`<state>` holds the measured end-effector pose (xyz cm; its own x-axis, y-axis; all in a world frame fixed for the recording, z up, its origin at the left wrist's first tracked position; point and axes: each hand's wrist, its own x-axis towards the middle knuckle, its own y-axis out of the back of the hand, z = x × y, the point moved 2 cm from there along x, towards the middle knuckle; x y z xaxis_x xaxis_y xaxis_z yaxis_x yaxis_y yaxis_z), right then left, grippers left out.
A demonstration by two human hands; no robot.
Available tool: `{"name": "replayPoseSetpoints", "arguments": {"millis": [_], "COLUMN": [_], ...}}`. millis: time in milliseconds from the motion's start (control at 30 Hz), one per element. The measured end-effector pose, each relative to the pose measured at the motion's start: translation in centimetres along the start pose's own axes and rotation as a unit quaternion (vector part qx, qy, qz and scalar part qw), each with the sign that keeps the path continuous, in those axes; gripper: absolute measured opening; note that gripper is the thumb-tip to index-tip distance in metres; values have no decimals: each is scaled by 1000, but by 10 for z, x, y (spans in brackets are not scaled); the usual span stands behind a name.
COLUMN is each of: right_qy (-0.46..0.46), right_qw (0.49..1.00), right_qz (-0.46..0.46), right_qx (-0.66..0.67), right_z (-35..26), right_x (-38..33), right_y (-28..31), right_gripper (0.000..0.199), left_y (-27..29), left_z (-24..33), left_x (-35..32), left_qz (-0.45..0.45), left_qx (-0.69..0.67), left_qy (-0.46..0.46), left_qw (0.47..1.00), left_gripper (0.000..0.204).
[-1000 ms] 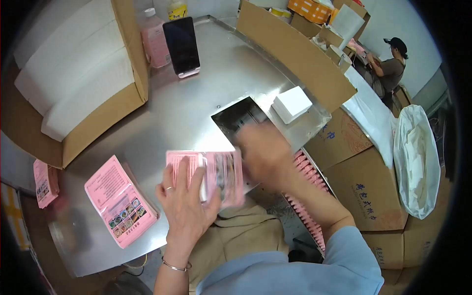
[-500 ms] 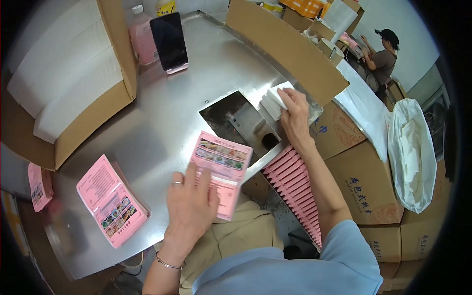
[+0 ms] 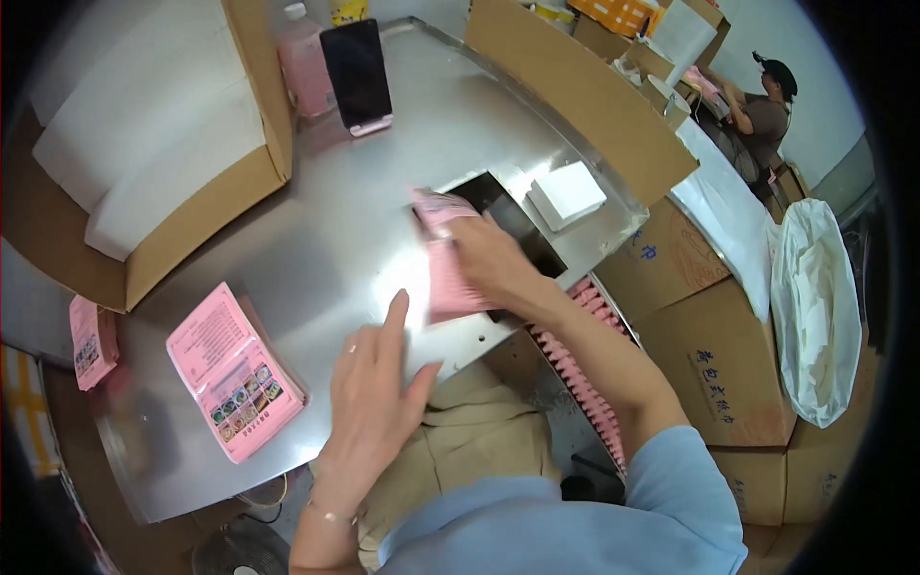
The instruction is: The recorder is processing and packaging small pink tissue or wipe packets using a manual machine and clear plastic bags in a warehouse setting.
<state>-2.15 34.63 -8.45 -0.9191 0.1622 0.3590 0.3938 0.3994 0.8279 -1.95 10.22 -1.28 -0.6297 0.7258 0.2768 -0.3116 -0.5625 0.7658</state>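
My right hand (image 3: 491, 261) is closed on a pink printed packet (image 3: 444, 259), smeared by motion, by the left edge of the rectangular opening in the metal table; its thumb and some fingertips are hidden. Just below and to the left, my left hand (image 3: 377, 383) hovers with fingers apart and holds nothing. A small stack of white folded tissues (image 3: 570, 195) lies on the table at the opening's right. On the left side rests a stack of flat pink printed packets (image 3: 233, 369).
An open cardboard box (image 3: 196, 225) of white tissue stands at left, near a phone on a stand (image 3: 356, 77) and a pink bottle (image 3: 305, 62). A row of pink packets (image 3: 585, 383) lies below the table edge. Cartons (image 3: 714, 359) and a white bag (image 3: 815, 316) are right; a person (image 3: 765, 115) sits beyond.
My right hand has let go of the white tissues beside the opening and moved left onto a pink packet. My left hand has come off the packet; its fingers have spread.
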Motion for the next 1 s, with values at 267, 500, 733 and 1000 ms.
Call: {"name": "replayPoseSetpoints", "arguments": {"millis": [267, 500, 733, 1000], "right_qy": [-72, -49, -48, -39], "right_qw": [961, 935, 962, 958], "right_qz": [40, 209, 212, 269], "right_qx": [-263, -281, -168, -88], "right_z": [-9, 54, 66, 45], "right_x": [-19, -18, -24, -30], "right_y": [70, 83, 91, 87], "right_gripper": [20, 21, 11, 46], "left_y": [91, 106, -16, -36], "left_z": [-64, -113, -29, -22], "left_x": [-54, -67, 10, 4], "left_qz": [278, 63, 6, 3], "left_qx": [189, 269, 117, 3], "left_qy": [61, 130, -63, -108], "left_qw": [940, 952, 991, 994], "left_gripper": [34, 16, 32, 25]}}
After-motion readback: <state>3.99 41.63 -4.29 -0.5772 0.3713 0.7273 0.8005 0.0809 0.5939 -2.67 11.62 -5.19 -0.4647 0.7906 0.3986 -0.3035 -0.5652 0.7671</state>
